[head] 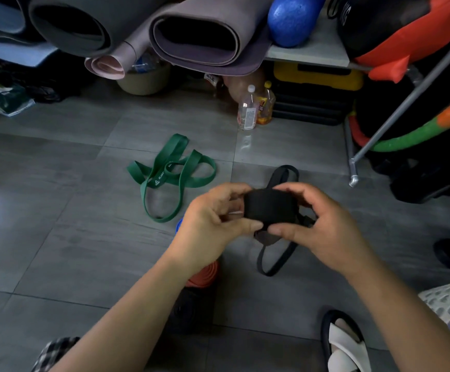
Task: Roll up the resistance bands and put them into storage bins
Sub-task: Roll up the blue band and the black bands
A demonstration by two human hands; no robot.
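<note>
Currently the black band (268, 208) is held as a part-wound roll, nearer than the green band (170, 173) that lies loose on the floor. It is pinched by the curled fingers (245, 226) of the left hand (213, 218) and right hand (323, 226). Should that pinch be slackened, the springy coil could be lost, as its tail is not yet wound.

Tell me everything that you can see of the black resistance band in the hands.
The black resistance band is a flat, matte strap, rubber-like by its look. Part of it is wound into a compact roll, pinched between the fingers and thumbs of the left hand and the right hand above the grey floor. The unrolled rest trails in loops, one beyond the roll and one below it.
</note>
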